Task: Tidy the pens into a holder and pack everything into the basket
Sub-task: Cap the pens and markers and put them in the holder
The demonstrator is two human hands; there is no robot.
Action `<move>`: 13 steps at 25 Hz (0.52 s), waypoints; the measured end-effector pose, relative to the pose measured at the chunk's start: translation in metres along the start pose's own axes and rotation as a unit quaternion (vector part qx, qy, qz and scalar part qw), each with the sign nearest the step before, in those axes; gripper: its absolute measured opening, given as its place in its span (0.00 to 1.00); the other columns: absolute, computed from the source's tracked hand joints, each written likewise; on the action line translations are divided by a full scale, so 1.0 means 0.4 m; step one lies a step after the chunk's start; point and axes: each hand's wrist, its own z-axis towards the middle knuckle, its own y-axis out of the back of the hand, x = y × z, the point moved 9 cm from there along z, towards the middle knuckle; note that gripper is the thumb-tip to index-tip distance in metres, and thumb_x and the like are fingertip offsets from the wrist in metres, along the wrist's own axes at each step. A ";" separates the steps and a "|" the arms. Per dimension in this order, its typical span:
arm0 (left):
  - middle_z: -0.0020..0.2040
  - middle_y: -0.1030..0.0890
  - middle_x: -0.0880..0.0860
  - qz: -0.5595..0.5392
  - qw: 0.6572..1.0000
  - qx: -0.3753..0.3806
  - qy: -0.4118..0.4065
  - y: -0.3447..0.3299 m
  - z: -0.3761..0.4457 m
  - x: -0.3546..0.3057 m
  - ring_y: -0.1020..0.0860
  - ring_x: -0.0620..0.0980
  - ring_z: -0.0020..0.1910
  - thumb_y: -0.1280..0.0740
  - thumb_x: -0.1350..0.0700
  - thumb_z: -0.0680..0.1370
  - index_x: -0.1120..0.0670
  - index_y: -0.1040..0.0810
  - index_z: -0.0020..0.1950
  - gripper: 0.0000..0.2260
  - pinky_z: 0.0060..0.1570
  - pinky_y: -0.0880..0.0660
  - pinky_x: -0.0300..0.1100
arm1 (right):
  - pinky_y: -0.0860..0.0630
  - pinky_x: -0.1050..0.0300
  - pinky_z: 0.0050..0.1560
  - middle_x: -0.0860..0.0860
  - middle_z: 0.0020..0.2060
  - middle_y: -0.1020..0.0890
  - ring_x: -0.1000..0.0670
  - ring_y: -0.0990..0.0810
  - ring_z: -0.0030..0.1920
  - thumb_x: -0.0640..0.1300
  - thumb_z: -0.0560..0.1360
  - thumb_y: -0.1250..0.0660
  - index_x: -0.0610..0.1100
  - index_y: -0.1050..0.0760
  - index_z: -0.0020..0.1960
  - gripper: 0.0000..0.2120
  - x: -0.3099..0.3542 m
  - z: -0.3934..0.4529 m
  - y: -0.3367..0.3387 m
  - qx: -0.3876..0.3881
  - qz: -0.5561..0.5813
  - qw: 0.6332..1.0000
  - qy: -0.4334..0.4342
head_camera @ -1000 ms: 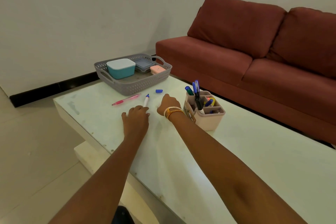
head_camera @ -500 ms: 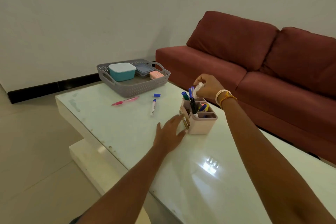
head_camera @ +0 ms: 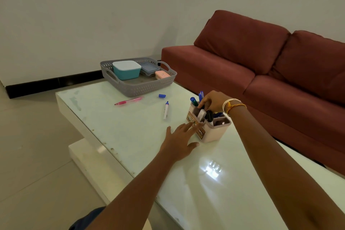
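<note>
Left hand [head_camera: 179, 141]: was held palm down, fingers straight and spread, fingertips [head_camera: 194, 126] laid against the pen holder [head_camera: 214, 132].
Right hand [head_camera: 214, 101]: was held above the holder, fingers curled down, a white marker [head_camera: 201, 115] pinched.
Right wrist: was ringed with bangles [head_camera: 232, 105].

Grey perforated basket [head_camera: 149, 87], pink pen [head_camera: 128, 101], beige holder [head_camera: 214, 132], maroon sofa [head_camera: 261, 65].

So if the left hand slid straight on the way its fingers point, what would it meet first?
The pen holder: the left hand lies open, its fingertips already at, maybe touching, the holder's labelled side.
</note>
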 end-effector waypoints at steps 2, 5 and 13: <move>0.78 0.43 0.46 -0.005 1.000 0.000 -0.005 0.001 -0.002 0.000 0.43 0.48 0.77 0.41 0.42 0.78 0.36 0.52 0.75 0.29 0.71 0.48 0.65 | 0.20 0.54 0.52 0.44 0.50 0.16 0.45 0.17 0.49 0.29 0.71 0.35 0.47 0.17 0.52 0.17 -0.001 -0.006 0.016 -0.017 0.020 1.000 -0.016; 0.75 0.35 0.47 -0.066 0.998 -0.018 0.003 0.006 -0.002 0.014 0.37 0.46 0.74 0.39 0.48 0.79 0.42 0.37 0.73 0.22 0.73 0.45 0.59 | 0.19 0.54 0.51 0.44 0.48 0.16 0.45 0.17 0.47 0.27 0.70 0.35 0.43 0.16 0.47 0.15 0.016 -0.033 0.078 -0.115 0.061 0.991 -0.014; 0.60 0.25 0.54 -0.186 0.918 -0.200 0.288 0.143 0.021 0.229 0.23 0.51 0.56 0.30 0.48 0.74 0.55 0.26 0.62 0.19 0.51 0.30 0.36 | 0.19 0.54 0.53 0.43 0.45 0.15 0.47 0.17 0.45 0.28 0.71 0.37 0.40 0.17 0.46 0.13 0.165 -0.030 0.100 -0.259 0.215 0.941 0.018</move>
